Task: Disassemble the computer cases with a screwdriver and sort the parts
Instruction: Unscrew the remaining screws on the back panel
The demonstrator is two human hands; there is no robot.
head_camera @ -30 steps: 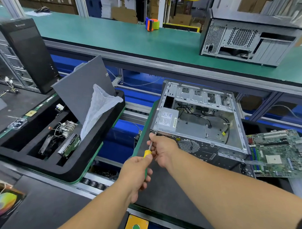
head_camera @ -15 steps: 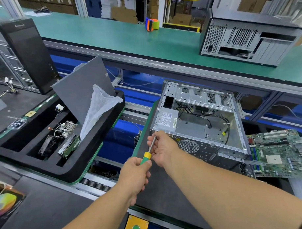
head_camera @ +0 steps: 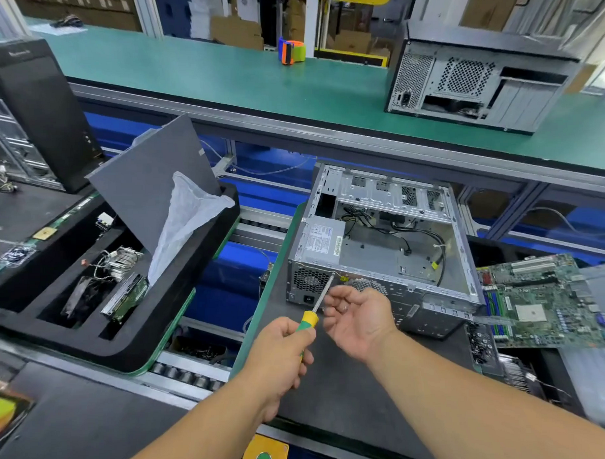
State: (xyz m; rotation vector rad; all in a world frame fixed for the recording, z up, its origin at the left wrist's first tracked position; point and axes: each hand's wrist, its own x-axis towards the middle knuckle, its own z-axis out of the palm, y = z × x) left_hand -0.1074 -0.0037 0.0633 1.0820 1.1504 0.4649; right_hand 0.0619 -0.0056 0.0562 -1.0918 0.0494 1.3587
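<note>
- Three computer cases are showing: an open silver metal case [head_camera: 384, 247], a grey closed one [head_camera: 474, 82] standing behind it, a black tower [head_camera: 39, 111] standing far to its left.
- One green circuit board [head_camera: 543, 300] is lying just right of the open case.
- One yellow-and-green-handled screwdriver [head_camera: 312, 313] is pointing at its front.
- Two hands are hovering there.

The open grey computer case [head_camera: 380, 240] is bare sheet metal, dull-shiny, perforated at its rear. Left of it, the black compartmented tray [head_camera: 92, 343] looks like matt foam; the white bag [head_camera: 187, 219] inside is thin translucent plastic.
</note>
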